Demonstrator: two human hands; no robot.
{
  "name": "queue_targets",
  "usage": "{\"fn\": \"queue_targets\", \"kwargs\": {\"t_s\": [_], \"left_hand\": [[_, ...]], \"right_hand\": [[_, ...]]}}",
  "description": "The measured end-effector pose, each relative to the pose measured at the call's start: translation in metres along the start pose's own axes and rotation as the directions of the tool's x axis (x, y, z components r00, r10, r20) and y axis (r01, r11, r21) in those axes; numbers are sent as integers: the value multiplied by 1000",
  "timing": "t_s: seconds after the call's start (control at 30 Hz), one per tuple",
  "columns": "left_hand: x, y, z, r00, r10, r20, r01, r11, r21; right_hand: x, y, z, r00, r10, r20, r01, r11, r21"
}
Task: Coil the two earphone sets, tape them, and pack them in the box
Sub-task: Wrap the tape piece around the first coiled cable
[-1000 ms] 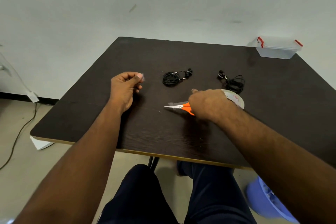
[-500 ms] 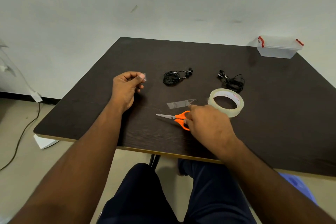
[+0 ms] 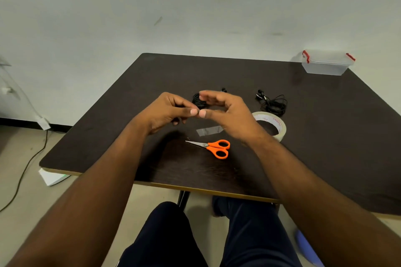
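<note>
A second before, the right hand had rested on the orange-handled scissors; now it had let them lie just below both hands and had risen to meet the left hand, thumbs touching, fingers curled as if sharing a small tape piece I could not see clearly. I judged taping was about to begin. The coiled black earphone set lay just behind the hands, the loose black earphone set well to their right, the clear plastic box with red clips far beyond the right hand.
</note>
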State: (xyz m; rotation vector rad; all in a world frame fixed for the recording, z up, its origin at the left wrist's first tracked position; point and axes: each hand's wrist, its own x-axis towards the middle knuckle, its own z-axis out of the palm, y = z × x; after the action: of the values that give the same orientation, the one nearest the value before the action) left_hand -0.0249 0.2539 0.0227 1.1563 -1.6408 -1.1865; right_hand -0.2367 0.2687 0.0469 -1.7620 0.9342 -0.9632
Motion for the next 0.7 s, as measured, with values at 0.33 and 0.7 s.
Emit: {"fn": "queue_targets", "kwargs": {"t_s": [0.33, 0.7], "left_hand": [[8, 22, 1, 1000, -20, 8, 19, 992, 129], [56, -7, -8, 964, 128, -231, 10, 857, 516]], "right_hand": [[16, 21, -5, 996, 17, -93, -9, 997, 82], [69, 16, -37, 883, 113, -455, 10, 966, 260]]}}
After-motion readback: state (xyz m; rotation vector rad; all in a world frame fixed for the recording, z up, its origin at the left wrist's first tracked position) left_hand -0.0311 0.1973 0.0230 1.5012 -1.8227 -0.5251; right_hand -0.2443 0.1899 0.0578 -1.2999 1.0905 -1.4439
